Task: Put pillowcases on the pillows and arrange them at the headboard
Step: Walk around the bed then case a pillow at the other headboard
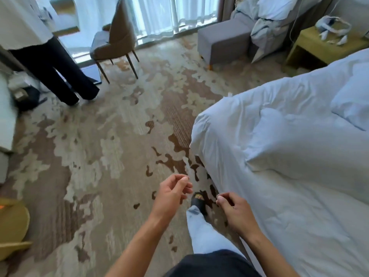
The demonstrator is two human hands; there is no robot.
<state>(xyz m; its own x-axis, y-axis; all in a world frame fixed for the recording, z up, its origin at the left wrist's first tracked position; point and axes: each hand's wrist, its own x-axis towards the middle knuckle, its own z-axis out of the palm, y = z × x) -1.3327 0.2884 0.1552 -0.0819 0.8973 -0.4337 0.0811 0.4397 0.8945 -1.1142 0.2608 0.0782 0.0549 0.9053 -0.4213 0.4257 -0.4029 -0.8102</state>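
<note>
We are holding both hands low and empty over the carpet, left hand and right hand loosely curled. The bed is lying on our right, nearer the right hand. A pillow is resting farther up it, slanting away rightward.

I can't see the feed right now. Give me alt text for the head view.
Both hands, left hand and right hand, hang loosely curled and hold nothing above a patterned carpet, beside a bed under a rumpled white duvet. Another person stands at far left near a brown chair.
</note>
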